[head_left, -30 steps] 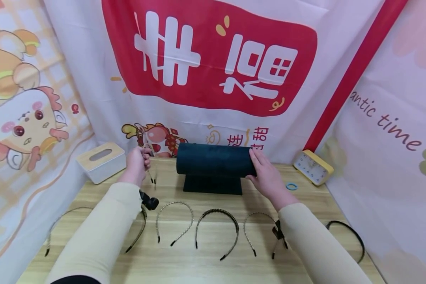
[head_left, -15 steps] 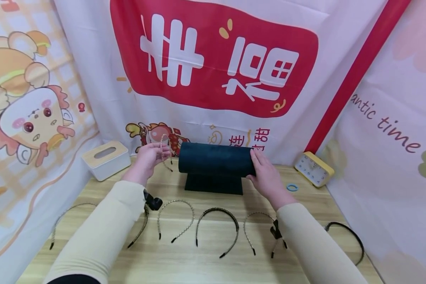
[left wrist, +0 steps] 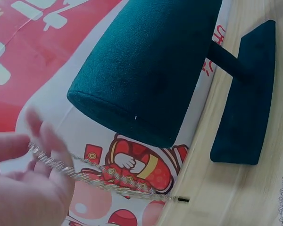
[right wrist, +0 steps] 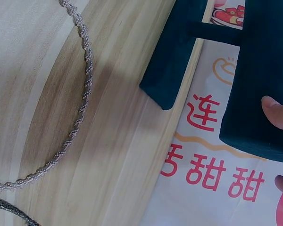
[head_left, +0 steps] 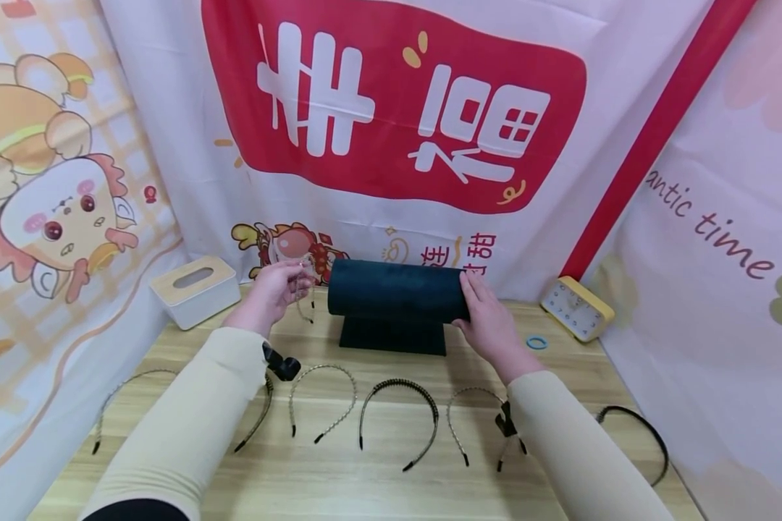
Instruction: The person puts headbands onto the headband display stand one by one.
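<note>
In the head view my left hand (head_left: 279, 289) holds a thin beaded headband (head_left: 305, 307) between thumb and fingers, left of a dark green velvet headband stand (head_left: 397, 291). The left wrist view shows the headband (left wrist: 94, 179) hanging apart from the padded roll (left wrist: 146, 70), its black tip (left wrist: 183, 200) pointing away from the palm. My right hand (head_left: 492, 325) rests against the roll's right end, fingers fairly straight. Up close in the right wrist view, its thumb (right wrist: 277, 113) presses on the roll (right wrist: 259, 70); most of that hand is outside the frame.
Several headbands lie in a row nearer me, including a black-wrapped one (head_left: 400, 385) and a black one (head_left: 652, 434) far right. A tissue box (head_left: 195, 293) stands back left. A yellow clock (head_left: 576, 309) and blue ring (head_left: 536, 342) are right. A printed cloth backdrop hangs behind.
My left hand has moved slightly right and up toward the stand, its fingers loosening from a tighter grip as the headband turns. The right hand stays on the roll.
</note>
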The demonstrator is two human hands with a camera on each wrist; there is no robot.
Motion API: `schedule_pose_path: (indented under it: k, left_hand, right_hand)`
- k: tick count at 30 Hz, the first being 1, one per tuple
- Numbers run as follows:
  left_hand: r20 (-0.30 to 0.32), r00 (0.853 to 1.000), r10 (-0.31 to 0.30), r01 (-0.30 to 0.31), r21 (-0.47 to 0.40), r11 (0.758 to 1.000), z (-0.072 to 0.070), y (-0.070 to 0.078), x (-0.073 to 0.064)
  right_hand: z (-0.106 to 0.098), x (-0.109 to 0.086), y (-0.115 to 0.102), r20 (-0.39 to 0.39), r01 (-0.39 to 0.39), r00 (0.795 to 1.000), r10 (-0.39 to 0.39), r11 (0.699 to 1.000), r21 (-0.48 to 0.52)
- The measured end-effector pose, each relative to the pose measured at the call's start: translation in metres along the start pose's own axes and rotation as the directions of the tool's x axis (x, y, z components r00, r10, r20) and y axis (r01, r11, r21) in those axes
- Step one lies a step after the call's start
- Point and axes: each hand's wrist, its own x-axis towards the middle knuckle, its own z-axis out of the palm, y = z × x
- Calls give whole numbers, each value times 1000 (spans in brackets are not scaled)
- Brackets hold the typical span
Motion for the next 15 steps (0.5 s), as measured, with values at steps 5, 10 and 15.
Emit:
schedule_pose_path:
  k: [5,10,15]
  left_hand:
    - [98,995,4,-4,-1,1000,1,-3,4]
    - [152,988,42,-52,63,997,7,-3,2]
    - [192,980,47,-70,112,991,11,-1,0]
  right_hand:
    - [2,1,2,-11,6,1000,-6,1000,1]
    - [4,1,2,-24,5,1000,-4,1000,9]
    - [4,1,3,-27,3,1000,-3,1000,14]
